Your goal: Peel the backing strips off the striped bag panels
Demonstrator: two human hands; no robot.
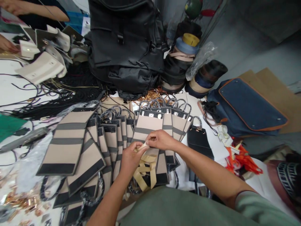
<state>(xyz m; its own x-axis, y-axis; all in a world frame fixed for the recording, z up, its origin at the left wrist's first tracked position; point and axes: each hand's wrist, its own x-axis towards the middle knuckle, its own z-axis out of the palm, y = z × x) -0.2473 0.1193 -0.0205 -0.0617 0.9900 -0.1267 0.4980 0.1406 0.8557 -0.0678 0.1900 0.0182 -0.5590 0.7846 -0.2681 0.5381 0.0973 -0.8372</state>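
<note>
My left hand (132, 157) and my right hand (158, 140) meet over the middle of the table. Both pinch a cream-coloured tape (151, 169), which hangs below the fingers in several loose strips. Beneath them lies a beige and black bag panel (148, 125) with a dark band and small white marks along its top. More such panels (108, 139) fan out to the left, with plastic-wrapped handles (113, 113) at their upper ends. Further left, larger panels (68, 138) overlap in a pile.
A black backpack (127, 37) stands at the back, beside stacked rolls of strap (187, 47). To the right are a navy bag (251, 103), a small black bag (199, 138) and orange plastic (244, 160). Gold-coloured hardware (25, 201) lies lower left. Another person's arm (44, 12) reaches in upper left.
</note>
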